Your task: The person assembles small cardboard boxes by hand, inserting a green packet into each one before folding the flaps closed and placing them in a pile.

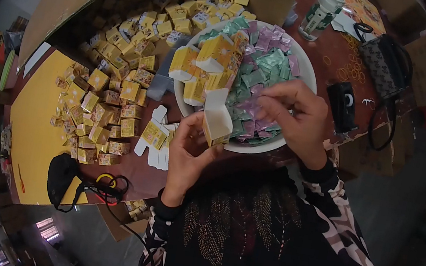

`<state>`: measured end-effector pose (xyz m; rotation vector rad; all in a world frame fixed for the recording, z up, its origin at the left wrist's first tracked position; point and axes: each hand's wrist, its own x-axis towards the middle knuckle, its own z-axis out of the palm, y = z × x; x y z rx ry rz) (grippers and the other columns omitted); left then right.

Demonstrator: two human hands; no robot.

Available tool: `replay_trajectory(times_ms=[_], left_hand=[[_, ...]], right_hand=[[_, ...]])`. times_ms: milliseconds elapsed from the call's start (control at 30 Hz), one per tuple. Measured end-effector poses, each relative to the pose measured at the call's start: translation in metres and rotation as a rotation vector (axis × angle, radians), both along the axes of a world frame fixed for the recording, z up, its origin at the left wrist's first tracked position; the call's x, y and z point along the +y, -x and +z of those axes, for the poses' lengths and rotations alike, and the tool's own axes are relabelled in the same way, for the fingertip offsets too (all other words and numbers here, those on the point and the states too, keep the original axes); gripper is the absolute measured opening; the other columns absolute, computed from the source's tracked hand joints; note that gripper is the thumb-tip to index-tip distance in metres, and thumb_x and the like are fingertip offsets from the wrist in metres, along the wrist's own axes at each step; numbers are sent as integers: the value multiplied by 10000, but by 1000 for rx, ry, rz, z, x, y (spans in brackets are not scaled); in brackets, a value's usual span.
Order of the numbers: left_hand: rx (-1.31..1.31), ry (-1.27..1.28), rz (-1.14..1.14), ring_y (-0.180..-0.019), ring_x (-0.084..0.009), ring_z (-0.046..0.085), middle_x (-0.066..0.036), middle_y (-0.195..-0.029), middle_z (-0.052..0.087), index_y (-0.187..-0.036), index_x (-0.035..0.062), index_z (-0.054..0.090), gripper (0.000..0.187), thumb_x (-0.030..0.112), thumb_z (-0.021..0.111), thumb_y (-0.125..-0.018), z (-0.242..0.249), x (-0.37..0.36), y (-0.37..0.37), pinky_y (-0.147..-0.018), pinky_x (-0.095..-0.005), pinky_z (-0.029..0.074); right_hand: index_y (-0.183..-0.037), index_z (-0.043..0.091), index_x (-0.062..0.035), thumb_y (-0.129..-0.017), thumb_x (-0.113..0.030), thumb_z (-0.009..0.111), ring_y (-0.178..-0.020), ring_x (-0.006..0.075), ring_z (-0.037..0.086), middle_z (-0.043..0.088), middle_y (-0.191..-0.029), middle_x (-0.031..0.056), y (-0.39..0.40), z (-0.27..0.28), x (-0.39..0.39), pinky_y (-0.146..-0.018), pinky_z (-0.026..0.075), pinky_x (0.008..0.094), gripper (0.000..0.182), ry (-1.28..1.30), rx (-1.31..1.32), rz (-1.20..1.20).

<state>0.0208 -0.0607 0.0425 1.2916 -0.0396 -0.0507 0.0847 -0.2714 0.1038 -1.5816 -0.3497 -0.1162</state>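
In my left hand (188, 150) is a small yellow box (216, 124), its white flap up and its white inside facing me. My right hand (300, 119) is over the wide white basin (311, 73), thumb and fingers pinched on a purple sachet (251, 104). Green sachets (271, 64) and more purple sachets (266, 37) fill much of the basin. Several larger yellow boxes (216, 54) stand in its left part, above the box I hold. Flattened box blanks (154, 136) lie on the table just left of my left hand.
Many small closed yellow boxes (95, 110) are heaped at left, and more lie inside a large carton (57, 8) behind. A black pouch (61, 180) and cable sit near the front edge. Further right are a bottle (319, 17), rubber bands (353, 66) and a dark handbag (383, 60).
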Motion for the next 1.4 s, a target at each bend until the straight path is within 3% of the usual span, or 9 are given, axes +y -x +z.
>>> replay_trajectory(times_ms=[167,267,467,600,800,867,1067,1267,1400], left_hand=[[22,-52,6,-1160,-203,602,-103,-1259,579,-1313,3,477,573,-113,726,-810,6,-8,1,-992,-327,505],[14,-71,29,-1152,-205,607,-104,-1263,574,-1315,1,477,575,-119,724,-809,6,-9,3,-992,-329,513],[-95,-75,31,-1192,-207,574,-107,-1307,519,-1333,2,464,605,-135,718,-801,4,-15,3,-973,-334,547],[-202,-118,18,-1246,-204,523,-103,-1348,441,-1412,33,447,679,-113,725,-809,3,-15,3,-984,-340,550],[-204,-15,-47,-1224,-205,531,-93,-1339,404,-1379,29,516,593,-109,702,-833,10,-8,1,-991,-331,550],[-205,4,-77,-1228,-210,532,-90,-1342,400,-1364,25,529,575,-114,700,-833,7,-7,1,-993,-332,550],[-188,117,-182,-1249,-228,530,-103,-1382,404,-1288,5,580,488,-127,697,-833,-1,-4,0,-987,-337,547],[-171,205,-113,-1248,-240,535,-144,-1392,457,-1210,-5,570,416,-133,692,-834,-14,-4,2,-953,-328,555],[-84,289,-19,-1250,-247,533,-166,-1388,469,-1240,26,452,495,-141,682,-834,-1,-8,1,-931,-327,567]], right_hand=[[-888,684,-47,-862,-50,717,-716,206,696,700,-816,79,1,2,20,-586,512,298,42,361,-348,5],[-903,706,-9,-826,4,722,-714,203,680,660,-868,92,-4,2,16,-620,515,305,79,527,-326,188],[-857,693,-58,-745,-84,795,-674,255,614,530,-836,67,-5,3,25,-592,486,356,154,781,-436,31],[-831,666,-64,-754,-90,800,-650,221,604,509,-818,49,-9,2,26,-571,467,338,157,773,-396,3],[-1196,692,-102,-809,-240,795,-816,195,637,615,-1019,74,-26,-11,-5,-666,502,327,424,288,-373,328],[-1264,663,-27,-838,-433,762,-1035,269,648,640,-1200,147,-21,-31,1,-891,507,380,596,272,-424,399],[-1194,698,-8,-853,-324,742,-1205,342,605,639,-1286,200,-2,-54,9,-1041,444,443,466,185,-110,455],[-1148,724,-40,-891,-210,695,-1172,311,630,688,-1221,111,-13,-57,20,-973,502,399,309,226,-536,365],[-1101,738,-44,-911,-207,684,-1217,323,601,691,-1219,94,-1,-52,27,-1002,490,417,256,124,-380,327]])
